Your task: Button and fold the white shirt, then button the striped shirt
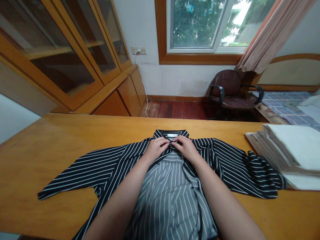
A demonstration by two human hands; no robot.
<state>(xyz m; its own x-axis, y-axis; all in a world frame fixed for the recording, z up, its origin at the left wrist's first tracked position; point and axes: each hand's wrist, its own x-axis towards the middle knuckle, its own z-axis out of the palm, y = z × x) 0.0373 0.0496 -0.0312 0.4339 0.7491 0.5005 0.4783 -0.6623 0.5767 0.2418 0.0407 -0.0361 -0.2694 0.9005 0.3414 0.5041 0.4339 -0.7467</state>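
Observation:
A black shirt with white stripes point(107, 166) lies spread face up on a wooden table point(50, 140), sleeves out to both sides. Its front is open, showing the grey striped inside. My left hand point(156, 148) and my right hand point(185, 146) meet just under the collar point(171, 134). Both hands are closed, pinching the shirt's front edges together at the neck. What sits between the fingertips is too small to see.
A stack of folded white cloth point(292, 151) lies at the table's right edge, touching the shirt's right sleeve. Beyond the table stand a dark armchair point(230, 90), a wooden cabinet with glass doors point(75, 56) on the left, a window and a bed at the right.

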